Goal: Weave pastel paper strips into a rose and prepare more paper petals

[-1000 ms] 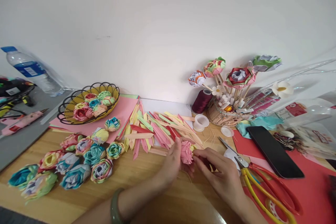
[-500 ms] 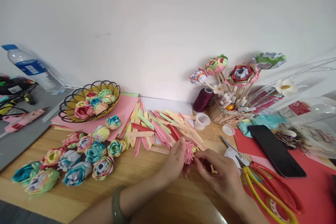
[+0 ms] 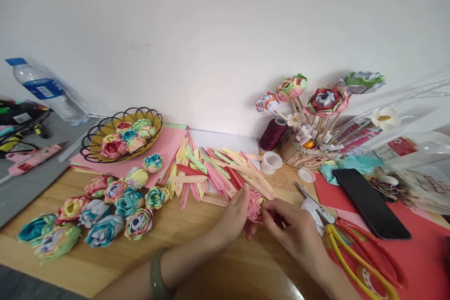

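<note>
pale wall (image 3: 211, 47) — wooden table (image 3: 190, 229) — soft glare

I have a pink paper flower (image 3: 254, 206) between my hands, its folded petals layered into a rounded bloom, one side against my left hand (image 3: 235, 218), the other meeting my right hand's (image 3: 295, 227) fingertips

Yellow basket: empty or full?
Partly full: several paper flowers sit in the basket, with bare yellow weave showing around them.
</note>
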Available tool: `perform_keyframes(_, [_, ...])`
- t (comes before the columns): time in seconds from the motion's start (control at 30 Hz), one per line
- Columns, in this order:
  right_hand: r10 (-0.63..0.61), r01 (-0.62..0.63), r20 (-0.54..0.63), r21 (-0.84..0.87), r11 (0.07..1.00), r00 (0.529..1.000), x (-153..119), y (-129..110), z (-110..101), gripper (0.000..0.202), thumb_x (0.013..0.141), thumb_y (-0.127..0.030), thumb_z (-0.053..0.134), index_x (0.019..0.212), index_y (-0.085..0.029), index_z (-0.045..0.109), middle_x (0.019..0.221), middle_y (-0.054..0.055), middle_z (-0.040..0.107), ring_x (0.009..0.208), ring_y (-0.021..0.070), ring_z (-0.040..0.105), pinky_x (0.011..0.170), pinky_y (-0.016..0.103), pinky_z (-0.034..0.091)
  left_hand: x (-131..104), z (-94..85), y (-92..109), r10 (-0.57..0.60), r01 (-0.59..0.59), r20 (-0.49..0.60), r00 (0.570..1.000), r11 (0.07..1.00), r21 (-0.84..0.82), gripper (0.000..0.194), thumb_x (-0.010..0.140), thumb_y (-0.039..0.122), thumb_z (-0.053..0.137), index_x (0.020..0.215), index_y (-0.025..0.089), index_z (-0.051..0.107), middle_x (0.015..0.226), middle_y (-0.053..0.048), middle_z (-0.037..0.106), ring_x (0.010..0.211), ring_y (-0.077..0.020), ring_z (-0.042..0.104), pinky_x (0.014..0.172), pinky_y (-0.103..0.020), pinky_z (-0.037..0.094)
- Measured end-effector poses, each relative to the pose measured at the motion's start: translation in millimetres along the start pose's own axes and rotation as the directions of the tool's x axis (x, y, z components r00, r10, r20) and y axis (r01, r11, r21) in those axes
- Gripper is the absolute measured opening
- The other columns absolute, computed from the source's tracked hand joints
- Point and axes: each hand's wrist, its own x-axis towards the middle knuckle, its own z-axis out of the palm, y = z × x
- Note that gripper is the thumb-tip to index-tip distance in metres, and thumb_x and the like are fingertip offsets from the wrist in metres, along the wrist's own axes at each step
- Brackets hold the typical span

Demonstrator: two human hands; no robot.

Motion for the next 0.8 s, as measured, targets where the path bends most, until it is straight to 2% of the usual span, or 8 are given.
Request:
perform_keyframes(0.2, [0.045,-0.044,0.012,-0.027,0.999,0.999,0.6,-1.5,-1.1,0.020,0.082,-0.021,0.045,0.066,-0.019,0.056,0.054,-0.002,0.055,0.047,0.0100,0.047,0.047,0.020,0.035,-2.2,0.9,1.2,0.019,-0.018,-0.017,1.000,0.999,0.047,0.059,0.074,0.071,0.029,0.084,0.017,0.050,0.040,0.007,0.040,0.030,-0.0072,0.035,0.028,-0.016,0.029])
perform_keyframes(0.3, [0.068,-0.069,0.051,0.013,0.998,0.996,1.3,-1.5,-1.1,0.022,0.083,-0.020,0.043,0.066,-0.019,0.055,0.057,-0.001,0.059,0.049,0.0106,0.049,0.050,0.021,0.037,-3.4,1.4,2.8,0.021,-0.019,-0.027,0.999,0.997,0.073,0.062,0.073,0.072,0.029,0.088,0.016,0.051,0.041,0.007,0.041,0.031,-0.0073,0.036,0.029,-0.017,0.031])
perform_keyframes(0.43, [0.067,-0.074,0.076,0.086,0.994,0.995,1.8,-1.7,-3.7,0.021,0.083,-0.018,0.042,0.069,-0.018,0.057,0.061,0.000,0.063,0.052,0.0112,0.052,0.053,0.021,0.039,-2.0,0.8,1.6,-0.004,0.004,-0.003,1.000,0.999,0.044,0.061,0.074,0.071,0.029,0.089,0.016,0.050,0.039,0.007,0.041,0.031,-0.0079,0.037,0.029,-0.017,0.031])
perform_keyframes(0.53, [0.042,-0.047,0.085,0.062,0.997,0.996,1.3,-0.8,-5.6,0.021,0.083,-0.019,0.043,0.069,-0.018,0.058,0.060,-0.001,0.061,0.052,0.0107,0.051,0.051,0.020,0.037,-1.0,0.5,0.9,-0.011,0.011,0.010,1.000,1.000,0.021,0.060,0.074,0.071,0.028,0.085,0.016,0.050,0.039,0.007,0.041,0.031,-0.0078,0.037,0.028,-0.016,0.030])
perform_keyframes(0.73, [-0.009,0.007,-0.022,-0.068,0.998,1.000,-1.4,1.3,-0.7,0.020,0.083,-0.018,0.045,0.068,-0.017,0.059,0.058,-0.001,0.058,0.050,0.0097,0.049,0.049,0.020,0.035,-2.4,1.3,3.7,-0.025,0.025,0.008,1.000,0.998,0.053,0.063,0.072,0.074,0.027,0.087,0.017,0.048,0.039,0.007,0.041,0.032,-0.0078,0.037,0.030,-0.017,0.032])
perform_keyframes(0.8, [-0.021,0.019,-0.041,-0.060,0.998,0.999,-2.0,0.1,0.1,0.021,0.084,-0.019,0.045,0.070,-0.017,0.061,0.059,0.000,0.059,0.050,0.0099,0.050,0.050,0.020,0.036,-2.5,1.3,4.5,-0.025,0.025,0.004,1.000,0.998,0.061,0.064,0.072,0.074,0.027,0.089,0.016,0.048,0.040,0.007,0.041,0.032,-0.0081,0.038,0.031,-0.018,0.034])
